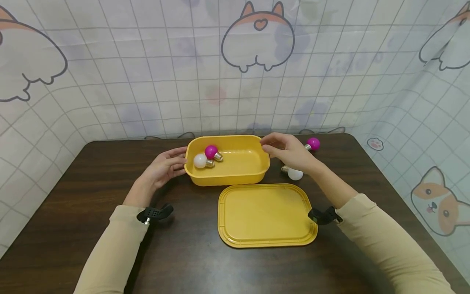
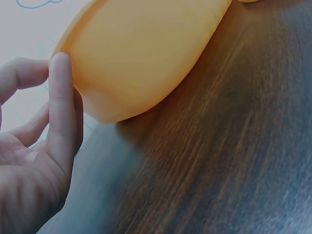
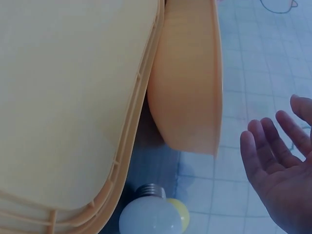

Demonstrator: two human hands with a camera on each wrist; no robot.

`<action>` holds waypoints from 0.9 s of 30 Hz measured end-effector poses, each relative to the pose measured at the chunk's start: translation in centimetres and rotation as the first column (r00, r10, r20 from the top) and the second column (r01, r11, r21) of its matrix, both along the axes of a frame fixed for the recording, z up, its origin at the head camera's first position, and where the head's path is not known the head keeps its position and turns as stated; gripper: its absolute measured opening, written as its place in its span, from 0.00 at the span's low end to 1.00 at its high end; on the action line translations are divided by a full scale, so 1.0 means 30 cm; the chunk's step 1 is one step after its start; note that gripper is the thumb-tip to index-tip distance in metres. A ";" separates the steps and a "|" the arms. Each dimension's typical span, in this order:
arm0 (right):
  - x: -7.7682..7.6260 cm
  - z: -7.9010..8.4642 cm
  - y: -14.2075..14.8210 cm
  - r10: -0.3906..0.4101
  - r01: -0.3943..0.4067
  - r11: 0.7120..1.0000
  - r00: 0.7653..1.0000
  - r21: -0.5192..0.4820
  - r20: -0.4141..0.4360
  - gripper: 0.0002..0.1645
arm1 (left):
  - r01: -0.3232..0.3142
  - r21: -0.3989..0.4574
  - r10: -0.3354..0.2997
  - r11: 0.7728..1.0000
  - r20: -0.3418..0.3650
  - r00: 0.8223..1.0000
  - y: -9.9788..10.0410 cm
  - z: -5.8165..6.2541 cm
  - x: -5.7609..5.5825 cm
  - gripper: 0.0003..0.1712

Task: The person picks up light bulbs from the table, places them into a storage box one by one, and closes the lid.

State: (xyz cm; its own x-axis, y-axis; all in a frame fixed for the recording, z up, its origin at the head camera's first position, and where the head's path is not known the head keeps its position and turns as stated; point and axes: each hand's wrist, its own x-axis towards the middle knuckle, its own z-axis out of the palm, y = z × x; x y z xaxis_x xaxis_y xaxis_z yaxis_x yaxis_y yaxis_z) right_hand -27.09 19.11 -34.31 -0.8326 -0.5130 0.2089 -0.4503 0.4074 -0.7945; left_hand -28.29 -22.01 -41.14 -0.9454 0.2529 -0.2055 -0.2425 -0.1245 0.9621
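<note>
A yellow plastic box [image 1: 242, 179] stands at the back of the table. Inside its left half lie a magenta light bulb [image 1: 211, 152] and a white light bulb [image 1: 200, 161], side by side. My left hand [image 1: 167, 167] touches the outside of the box's left end, fingertips at the rim, as the left wrist view also shows. Over the right end hovers my right hand [image 1: 290, 151], its fingers loosely bent; in the right wrist view the palm faces the box with nothing in it. Beyond that hand a second magenta bulb [image 1: 313, 143] and a second white bulb [image 1: 295, 174] lie on the table.
A flat yellow lid [image 1: 266, 216] lies in front of the box, shifted to the right. The dark wood-grain table [image 1: 183, 253] ends at a patterned cloth backdrop [image 1: 165, 81] behind and at the sides. Dark bands circle both wrists.
</note>
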 end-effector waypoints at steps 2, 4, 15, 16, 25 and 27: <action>0.001 -0.002 0.017 -0.004 0.004 1.000 1.000 -0.005 0.008 0.19 | 0.006 -0.003 -0.006 1.000 -0.003 1.000 0.000 0.002 -0.001 0.35; 0.001 -0.007 0.036 -0.015 0.015 1.000 1.000 -0.007 0.012 0.19 | 0.009 -0.005 -0.009 1.000 -0.005 1.000 -0.002 0.002 -0.003 0.36; 0.009 -0.018 0.123 -0.124 0.125 0.992 0.991 -0.010 0.046 0.21 | 0.010 0.000 -0.010 1.000 0.001 1.000 -0.007 0.002 -0.001 0.36; 0.010 -0.018 0.131 -0.131 0.131 0.991 0.990 -0.008 0.042 0.22 | 0.011 -0.001 -0.011 1.000 0.001 1.000 -0.007 0.003 -0.001 0.36; 0.001 -0.053 0.200 -0.201 0.205 0.978 0.975 -0.027 0.096 0.25 | 0.024 0.012 -0.024 1.000 0.001 1.000 -0.011 0.006 -0.004 0.37; 0.000 -0.060 0.215 -0.219 0.223 0.975 0.970 -0.023 0.109 0.26 | 0.024 0.018 -0.024 1.000 0.005 1.000 -0.011 0.006 -0.003 0.36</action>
